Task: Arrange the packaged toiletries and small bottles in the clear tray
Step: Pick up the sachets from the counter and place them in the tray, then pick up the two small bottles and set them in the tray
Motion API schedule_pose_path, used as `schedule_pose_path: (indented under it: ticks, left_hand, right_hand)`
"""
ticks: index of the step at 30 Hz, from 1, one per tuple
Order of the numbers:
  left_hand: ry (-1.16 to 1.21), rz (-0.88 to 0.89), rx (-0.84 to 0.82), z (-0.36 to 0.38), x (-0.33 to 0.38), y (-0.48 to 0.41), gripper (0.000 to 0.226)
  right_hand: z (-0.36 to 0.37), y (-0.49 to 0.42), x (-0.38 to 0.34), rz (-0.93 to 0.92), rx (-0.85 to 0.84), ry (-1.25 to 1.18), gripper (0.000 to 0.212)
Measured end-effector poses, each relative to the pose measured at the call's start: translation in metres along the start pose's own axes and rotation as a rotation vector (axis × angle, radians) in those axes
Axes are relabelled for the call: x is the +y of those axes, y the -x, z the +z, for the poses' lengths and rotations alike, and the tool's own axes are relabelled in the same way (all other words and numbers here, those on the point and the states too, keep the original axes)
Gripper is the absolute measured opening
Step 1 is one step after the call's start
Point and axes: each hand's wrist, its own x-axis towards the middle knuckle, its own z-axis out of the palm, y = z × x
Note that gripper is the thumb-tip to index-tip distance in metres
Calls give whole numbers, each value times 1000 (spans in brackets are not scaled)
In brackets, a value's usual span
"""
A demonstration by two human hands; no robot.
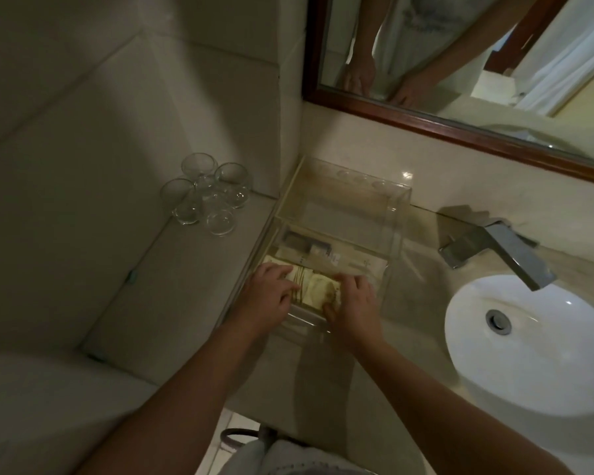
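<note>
A clear plastic tray [396, 214] stands on the counter against the wall, left of the sink. Its front section holds a cream and yellow packaged toiletry [314, 289] with striped print. Flat pale packets [326, 257] lie behind it, with a small dark item further back. My left hand [271, 293] presses on the package's left end with its fingers curled over it. My right hand [352, 296] grips the right end, thumb at the package's front edge. The tray's back section looks bare. I see no small bottles.
Three upturned glasses [204, 192] stand on the tiled ledge at the left. A white basin [542, 341] with a metal tap [504, 248] is at the right. A wood-framed mirror [460, 128] hangs on the wall behind.
</note>
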Motion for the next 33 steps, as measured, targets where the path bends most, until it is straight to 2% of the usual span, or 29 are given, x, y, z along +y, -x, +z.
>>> schedule_pose_path:
  ticks: [8,11,16,18,20,23,27,33]
  left_hand:
    - [-3,-32,47,2,3,-1,27]
    - [7,-27,113,0,14,-2,26]
    - [21,56,170,-1,62,-9,35]
    - [12,132,176,7,92,-11,41]
    - [11,209,153,20,128,-11,39]
    - [18,340,80,53,194,-2,31]
    - [160,429,-50,113,294,29,29]
    - [216,590,-195,191,424,77,24]
  right_hand:
    - [-1,0,-4,-16,-50,20,31]
    - [-9,7,0,-39,-4,-44,31]
    - [-37,36,30,22,102,-127,28]
    - [-53,53,55,68,170,-128,27]
    - [-72,75,85,127,231,-143,26]
    - [-100,120,136,216,306,-172,25]
    - [-135,194,217,288,417,-157,23]
    - [-192,288,322,471,505,-139,24]
